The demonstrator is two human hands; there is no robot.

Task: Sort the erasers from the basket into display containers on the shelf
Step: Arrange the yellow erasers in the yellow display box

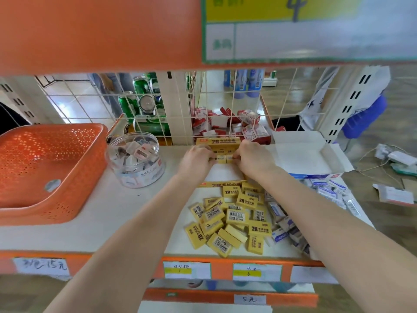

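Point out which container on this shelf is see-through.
The round tub beside the orange basket: its clear walls show small packs inside, whereas the basket, the yellow box and the white box are opaque.

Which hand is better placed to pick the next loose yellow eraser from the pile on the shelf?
Probably the right hand. Both hands are at the yellow display box, but the loose yellow erasers lie just below the right hand, farther from the left hand.

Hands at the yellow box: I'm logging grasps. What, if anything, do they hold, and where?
A short row of yellow erasers: the left hand pinches its left end, the right hand its right end.
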